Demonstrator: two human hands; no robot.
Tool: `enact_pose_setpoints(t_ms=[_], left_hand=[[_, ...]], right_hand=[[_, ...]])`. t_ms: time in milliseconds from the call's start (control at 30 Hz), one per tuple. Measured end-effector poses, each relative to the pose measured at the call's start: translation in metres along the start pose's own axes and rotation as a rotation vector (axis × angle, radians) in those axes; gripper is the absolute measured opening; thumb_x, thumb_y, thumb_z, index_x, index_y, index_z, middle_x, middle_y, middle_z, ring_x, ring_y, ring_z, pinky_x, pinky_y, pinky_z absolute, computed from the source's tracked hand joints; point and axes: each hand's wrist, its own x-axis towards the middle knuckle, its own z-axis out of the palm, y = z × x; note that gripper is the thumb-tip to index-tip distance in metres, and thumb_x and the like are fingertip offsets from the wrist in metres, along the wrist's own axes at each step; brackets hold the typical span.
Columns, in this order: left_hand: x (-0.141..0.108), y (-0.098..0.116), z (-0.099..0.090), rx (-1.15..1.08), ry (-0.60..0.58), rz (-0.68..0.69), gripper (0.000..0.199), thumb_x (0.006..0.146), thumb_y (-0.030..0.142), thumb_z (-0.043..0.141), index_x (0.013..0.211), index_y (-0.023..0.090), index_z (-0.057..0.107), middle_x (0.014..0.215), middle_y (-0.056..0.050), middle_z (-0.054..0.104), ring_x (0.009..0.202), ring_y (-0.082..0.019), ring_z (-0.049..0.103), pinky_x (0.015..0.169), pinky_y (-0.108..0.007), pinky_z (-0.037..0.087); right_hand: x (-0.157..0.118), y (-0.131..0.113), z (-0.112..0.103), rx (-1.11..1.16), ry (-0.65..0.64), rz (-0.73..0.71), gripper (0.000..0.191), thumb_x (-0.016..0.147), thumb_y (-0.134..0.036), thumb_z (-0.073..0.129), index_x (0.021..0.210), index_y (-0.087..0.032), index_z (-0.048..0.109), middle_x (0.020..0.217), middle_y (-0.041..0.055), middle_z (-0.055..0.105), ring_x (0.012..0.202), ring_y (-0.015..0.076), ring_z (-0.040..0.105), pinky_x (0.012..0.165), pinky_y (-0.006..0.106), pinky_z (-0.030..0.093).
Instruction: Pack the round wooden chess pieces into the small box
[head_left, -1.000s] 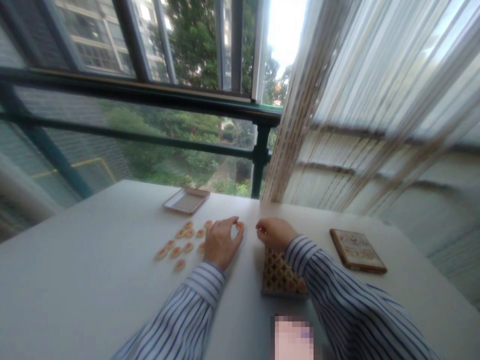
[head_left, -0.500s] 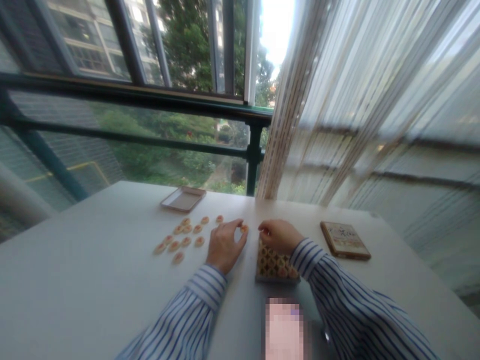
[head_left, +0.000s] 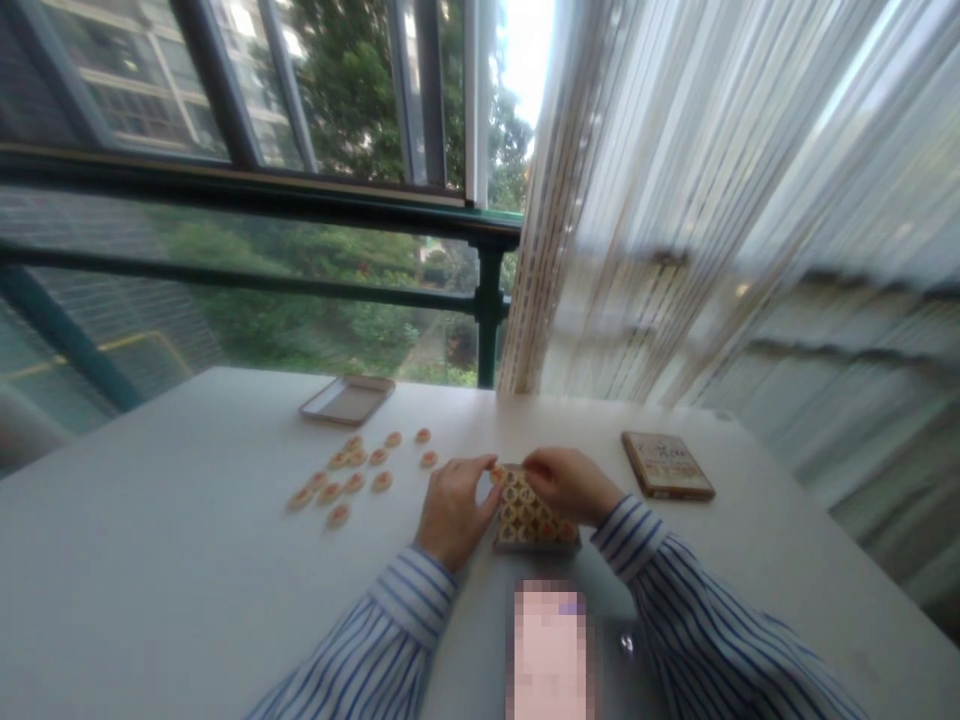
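Observation:
My left hand [head_left: 452, 512] is closed in a pinch at the far left corner of a small box [head_left: 531, 546]. Between its thumb and index finger is a round, pale wooden Chinese chess piece [head_left: 497, 476] with a red mark. The box holds rows of similar discs, some dark-marked and some red-marked. Over its far right part, my right hand [head_left: 571, 484] has its fingers curled together; whatever they hold, if anything, is hidden. To the left, several loose red-marked pieces [head_left: 354, 483] lie scattered on the white table [head_left: 187, 560].
A shallow, empty-looking tray or lid [head_left: 349, 400] lies at the back left. On the right is a flat brown box [head_left: 667, 466] with writing on it. A blurred-out phone-like object [head_left: 551, 650] is at the front. A string curtain [head_left: 540, 250] hangs behind the table.
My left hand has carried its piece rightward to the edge of the box. The right hand stays over the box, still curled. The whole view has shifted slightly.

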Motion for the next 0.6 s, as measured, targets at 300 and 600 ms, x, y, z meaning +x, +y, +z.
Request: enact_pose_setpoints(t_ms=[300,600], left_hand=[[-0.007,0.012,0.008,-0.028,-0.054,0.079,0.025,0.077,0.025,0.051,0.101,0.019,0.056,0.092,-0.006,0.064,0.088,-0.021,0.057,0.078,-0.036,0.042],[-0.013,0.014,0.014,-0.063,-0.037,0.106,0.024,0.077,0.028,0.053,0.099,0.019,0.058,0.088,-0.007,0.065,0.083,-0.02,0.058,0.075,-0.036,0.044]], right_hand=[[-0.015,0.007,0.013,0.067,0.077,0.016,0.023,0.08,-0.029,0.046,0.089,-0.017,0.064,0.08,0.0039,0.066,0.073,0.0135,0.056,0.066,0.022,0.037],[-0.02,0.007,0.02,0.341,0.088,0.007,0.023,0.08,-0.025,0.047,0.089,-0.018,0.066,0.079,0.0025,0.067,0.07,0.0127,0.058,0.067,0.022,0.042]])
